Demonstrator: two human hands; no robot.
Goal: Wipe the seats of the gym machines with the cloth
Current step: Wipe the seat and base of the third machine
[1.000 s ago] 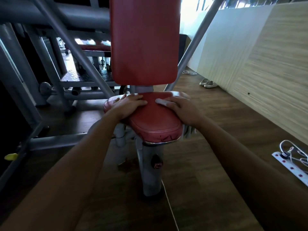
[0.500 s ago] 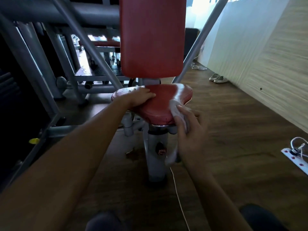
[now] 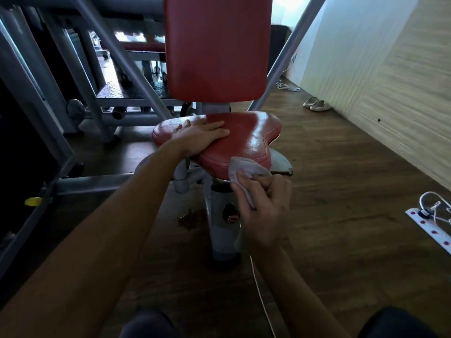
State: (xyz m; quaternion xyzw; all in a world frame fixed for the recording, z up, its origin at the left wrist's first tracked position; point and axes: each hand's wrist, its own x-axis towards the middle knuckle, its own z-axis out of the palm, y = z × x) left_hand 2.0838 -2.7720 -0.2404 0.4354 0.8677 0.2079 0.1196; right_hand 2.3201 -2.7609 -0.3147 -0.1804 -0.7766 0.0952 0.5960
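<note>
A red padded seat (image 3: 246,135) sits on a grey post (image 3: 223,230), under an upright red backrest (image 3: 217,47). My left hand (image 3: 197,136) lies flat on the seat's left half, fingers spread and pointing right. My right hand (image 3: 264,207) is just below the seat's front edge, closed on a pale cloth (image 3: 244,173). The cloth's upper corner touches the seat's front rim.
Grey steel frame bars (image 3: 114,52) and a diamond-plate footplate (image 3: 129,90) stand left and behind. A wood-pattern wall (image 3: 390,76) runs along the right, with slippers (image 3: 316,104) beside it. A white power strip (image 3: 429,228) and a thin white cord (image 3: 262,301) lie on the floor.
My right hand slid off the seat top with the cloth, down to the front edge. My left hand stayed on the seat's left side. The camera moved closer.
</note>
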